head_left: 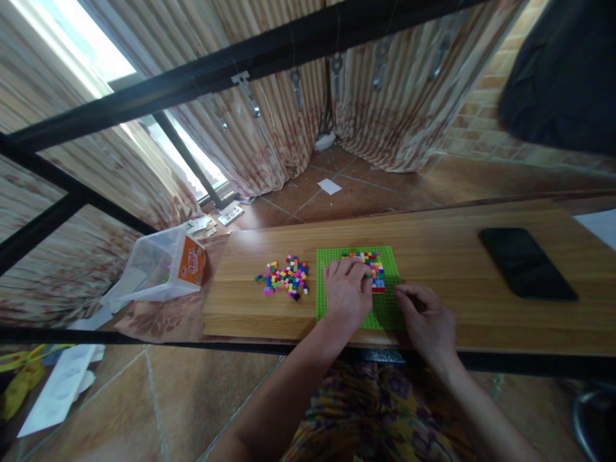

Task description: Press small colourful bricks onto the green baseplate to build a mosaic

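A green studded baseplate point(326, 309) lies on the wooden table, with a block of small multicoloured bricks point(376, 274) built on it. My left hand point(349, 292) is over the plate at the left side of those bricks. Its fingers are bent down and closed, and they hide whatever is between them. At the plate's right edge rests my right hand point(430, 321), thumb and forefinger pinched together; I cannot make out anything in the pinch. Left of the plate is a loose pile of tiny coloured bricks point(286, 277).
A black phone point(528, 263) lies on the right of the wooden table point(447, 253). Beyond the table's left end sits a clear plastic tub point(156, 263) with an orange label. A black metal bar point(202, 69) crosses above the far side, with curtains point(269, 128) behind.
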A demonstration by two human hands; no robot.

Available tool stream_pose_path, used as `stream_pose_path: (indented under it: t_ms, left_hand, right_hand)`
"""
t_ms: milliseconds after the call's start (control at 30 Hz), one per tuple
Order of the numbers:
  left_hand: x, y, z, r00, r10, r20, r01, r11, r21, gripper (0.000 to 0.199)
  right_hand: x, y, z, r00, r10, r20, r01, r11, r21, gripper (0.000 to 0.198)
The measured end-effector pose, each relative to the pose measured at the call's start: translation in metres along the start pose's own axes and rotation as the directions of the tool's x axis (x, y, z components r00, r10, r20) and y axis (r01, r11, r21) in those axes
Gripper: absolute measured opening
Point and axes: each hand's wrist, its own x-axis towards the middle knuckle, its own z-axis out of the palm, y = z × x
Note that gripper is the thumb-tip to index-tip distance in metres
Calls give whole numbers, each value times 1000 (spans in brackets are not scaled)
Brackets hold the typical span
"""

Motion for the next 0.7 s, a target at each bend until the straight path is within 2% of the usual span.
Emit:
stream_pose_path:
  t_ms: [200, 467, 700]
  left_hand:
    - [3, 0, 6, 1000, -22, -6, 22, 999, -35, 11]
    - [1, -5, 11, 997, -45, -60, 39, 995, -93, 9]
    - [-3, -8, 15, 997, -27, -78, 20, 997, -80, 6]
  right_hand:
    - [-1, 1, 0, 999, 46, 16, -46, 999, 11, 26]
    - [-1, 2, 0, 999, 45, 7, -45, 999, 4, 28]
    - [-2, 2, 0, 997, 69, 19, -69, 998, 4, 27]
